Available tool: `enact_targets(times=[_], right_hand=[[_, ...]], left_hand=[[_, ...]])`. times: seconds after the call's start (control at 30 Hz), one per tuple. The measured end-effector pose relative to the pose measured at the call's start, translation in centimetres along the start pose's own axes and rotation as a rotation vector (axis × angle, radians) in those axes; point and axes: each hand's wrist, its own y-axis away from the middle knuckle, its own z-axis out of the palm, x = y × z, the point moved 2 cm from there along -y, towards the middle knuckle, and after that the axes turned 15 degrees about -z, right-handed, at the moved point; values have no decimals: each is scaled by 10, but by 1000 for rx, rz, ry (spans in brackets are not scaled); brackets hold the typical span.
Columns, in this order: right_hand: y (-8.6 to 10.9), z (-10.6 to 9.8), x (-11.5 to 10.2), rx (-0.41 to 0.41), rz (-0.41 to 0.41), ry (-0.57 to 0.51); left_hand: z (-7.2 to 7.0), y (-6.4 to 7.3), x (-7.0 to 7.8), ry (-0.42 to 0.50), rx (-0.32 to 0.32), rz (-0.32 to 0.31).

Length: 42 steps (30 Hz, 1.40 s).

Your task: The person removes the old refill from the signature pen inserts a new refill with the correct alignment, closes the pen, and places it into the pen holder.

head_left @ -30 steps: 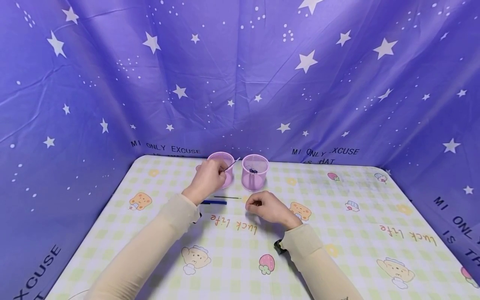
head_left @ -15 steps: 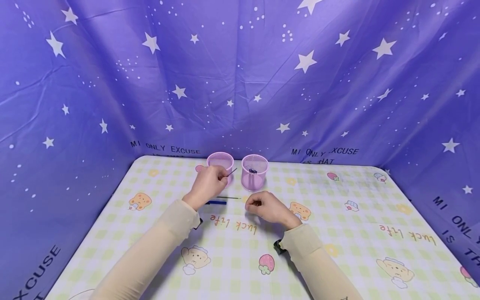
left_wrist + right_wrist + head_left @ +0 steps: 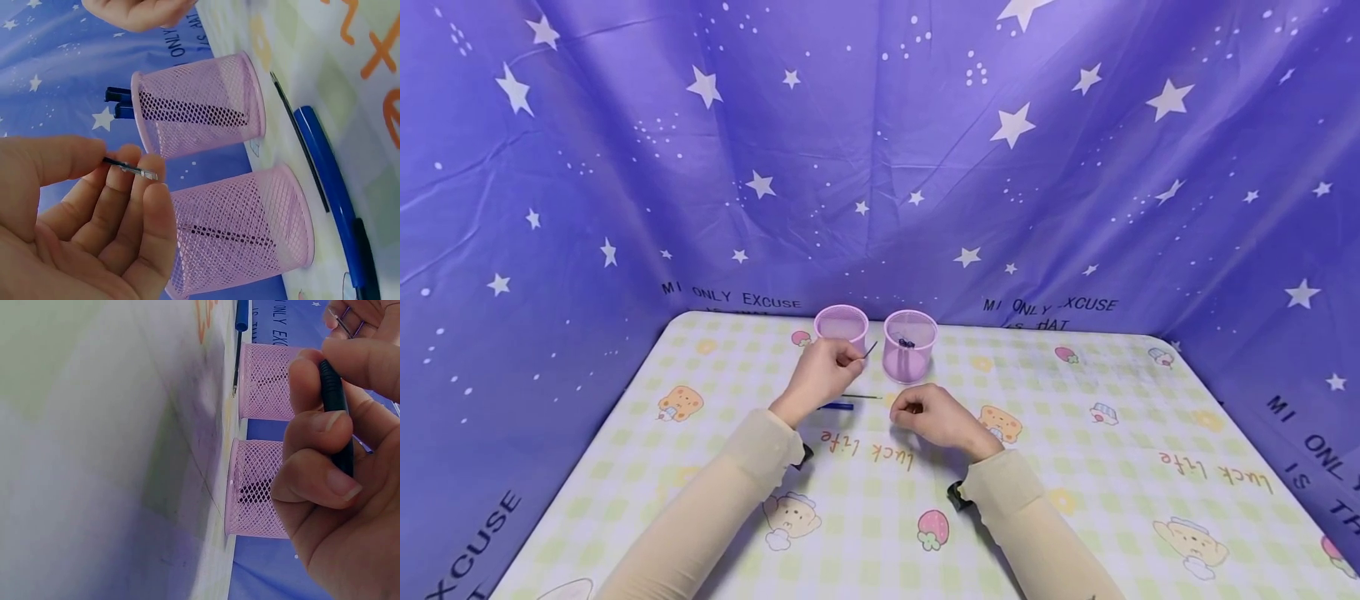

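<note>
My left hand (image 3: pixel 825 375) pinches a thin dark pen refill (image 3: pixel 128 167) between thumb and fingers, its silvery end showing in the left wrist view. It is close in front of the left pink mesh pen cup (image 3: pixel 841 323). My right hand (image 3: pixel 936 417) is low over the table, its fingers curled around a dark, ribbed, tapered pen part (image 3: pixel 337 419), hidden in the head view. Between the hands and the cups lie a blue pen barrel (image 3: pixel 325 162) with a black end and another thin refill (image 3: pixel 300 140).
The right pink mesh pen cup (image 3: pixel 910 354) holds dark blue pens (image 3: pixel 128 111). Through the left cup's mesh a thin dark stick (image 3: pixel 231 235) shows. A checked cloth (image 3: pixel 1112 533) covers the table, and a purple star curtain (image 3: pixel 880 125) hangs behind and on both sides.
My left hand has drawn back from over the left cup toward me and slightly right, with the refill still pinched. My right hand has stayed in place.
</note>
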Motion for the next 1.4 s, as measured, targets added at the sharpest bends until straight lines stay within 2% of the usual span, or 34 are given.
enact_targets(times=[0.5, 1.13, 1.4], right_hand=[[2, 0, -1, 0, 8, 12], [1, 0, 1, 3, -8, 10], [0, 1, 2, 3, -15, 15]], left_hand=[[10, 5, -6, 149, -71, -69], [15, 14, -4, 197, -102, -89], [19, 15, -7, 303, -142, -135]])
